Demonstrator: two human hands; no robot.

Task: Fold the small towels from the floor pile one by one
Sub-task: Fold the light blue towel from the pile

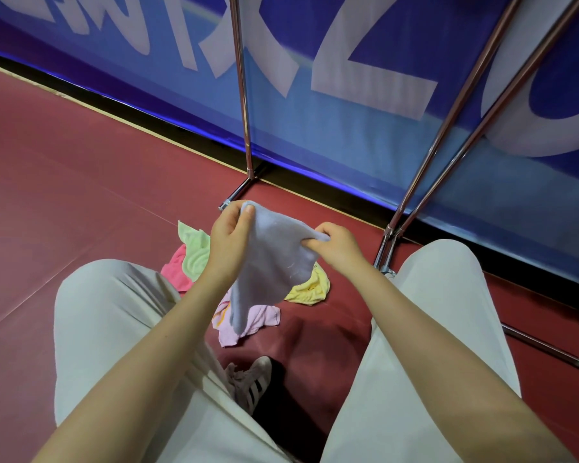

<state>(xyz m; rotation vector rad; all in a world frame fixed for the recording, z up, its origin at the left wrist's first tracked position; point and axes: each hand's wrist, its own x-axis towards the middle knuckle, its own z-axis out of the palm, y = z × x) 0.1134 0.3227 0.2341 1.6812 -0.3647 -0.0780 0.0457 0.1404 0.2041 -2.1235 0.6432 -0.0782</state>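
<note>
Seated person viewed from above, both bare forearms extended over the knees; the left hand (229, 233) pinches the upper corner of a pale lavender-blue towel (271, 262) between thumb and curled fingers, raised slightly higher than the other hand; the right hand (336, 242) pinches the adjacent corner of the same towel, fingers curled round a bunched edge; the towel hangs slack between the two hands, its lower end draping down over the pile beneath. Floor pile, on the dark red floor (81, 195) between the legs: a green towel (194, 250) at the far left, overlapping a bright pink towel (178, 272); a yellow towel (310, 287) at the right, partly hidden by the held towel; a pale pink towel (248, 324) nearest the viewer, crumpled. Light trousers (114, 329) cover both legs; a striped shoe (251, 382) shows between them. Background: a blue banner (348, 111) with large pale letters, fronted by metal poles (243, 95) standing on the floor.
</note>
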